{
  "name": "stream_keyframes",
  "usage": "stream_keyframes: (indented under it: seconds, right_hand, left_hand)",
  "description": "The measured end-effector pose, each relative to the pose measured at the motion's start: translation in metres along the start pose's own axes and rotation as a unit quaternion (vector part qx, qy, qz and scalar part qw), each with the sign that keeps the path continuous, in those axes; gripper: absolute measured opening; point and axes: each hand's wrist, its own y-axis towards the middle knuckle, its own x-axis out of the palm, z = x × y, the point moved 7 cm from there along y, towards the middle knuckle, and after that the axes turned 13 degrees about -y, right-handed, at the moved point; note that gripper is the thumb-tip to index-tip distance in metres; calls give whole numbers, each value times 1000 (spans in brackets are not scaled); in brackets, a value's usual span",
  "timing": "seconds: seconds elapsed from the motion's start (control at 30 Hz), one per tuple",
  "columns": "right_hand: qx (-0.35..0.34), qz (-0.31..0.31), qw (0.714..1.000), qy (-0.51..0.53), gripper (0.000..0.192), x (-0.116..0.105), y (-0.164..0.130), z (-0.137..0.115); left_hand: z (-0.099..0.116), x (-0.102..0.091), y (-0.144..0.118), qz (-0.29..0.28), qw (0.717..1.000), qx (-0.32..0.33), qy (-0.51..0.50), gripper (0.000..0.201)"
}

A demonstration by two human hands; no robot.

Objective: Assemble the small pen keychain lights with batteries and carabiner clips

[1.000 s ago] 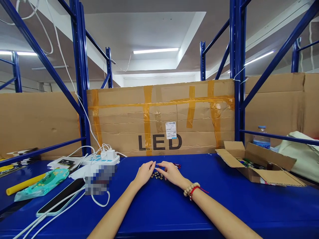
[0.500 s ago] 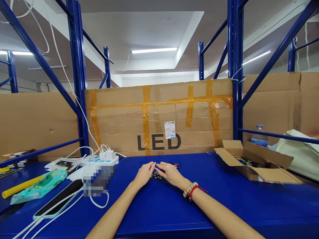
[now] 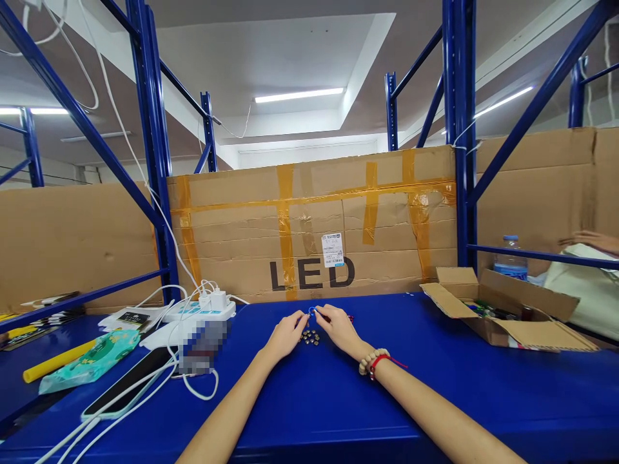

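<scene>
Fingertips of the right hand [image 3: 341, 327] pinched on a tiny blue piece [image 3: 312, 310], too small to identify, raised just above the blue tabletop [image 3: 314, 399]. Left hand [image 3: 285, 335] loosely curled, fingertips at the edge of a small heap of dark round parts [image 3: 309, 337]; whether gripping one, cannot tell. Heap lying between both hands, on the tabletop in front of the LED-marked cardboard box [image 3: 309, 232]. Beaded bracelet [image 3: 370, 361] with red cord on the right wrist. Thin red item [image 3: 341, 318] just behind the right hand, partly hidden.

Off to the left: white power strip [image 3: 200, 309] with chargers plugged in, phone [image 3: 128, 390] lying flat with white cables, teal packet [image 3: 91, 361], yellow tube [image 3: 53, 364]. Off to the right: open cardboard carton [image 3: 507, 316], water bottle [image 3: 510, 258] behind it, and another person's hand [image 3: 592, 240] at the far edge.
</scene>
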Motion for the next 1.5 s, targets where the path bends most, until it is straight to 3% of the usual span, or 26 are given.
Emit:
stream_keyframes:
  seconds: [0.37,0.6,0.77,0.87,1.07,1.27,1.5]
  right_hand:
    - [55,9,998,-29,28,-7,0,8]
    - [168,-32,981,-90,21,0,-4,53]
    - [203,-46,974,-90,15,-1,-8,70]
    - [203,-28,977,-52,18,-4,-7,65]
    - [184,-29,974,127,48,12,-1,34]
    - [167,-35,957,234,43,17,-2,22]
    - [162,-9,963,214,35,12,2,25]
  left_hand:
    - [15,5,-7,-36,999,11,35,27]
    - [12,-5,-7,-26,993,-18,116,26]
    - [11,-5,-7,-28,991,-21,127,25]
    - [11,-5,-7,-27,991,-20,129,24]
    - [13,-3,-8,-35,990,-18,133,22]
    - [17,1,-9,-63,986,-21,150,24]
    - [11,5,-5,-61,990,-27,124,28]
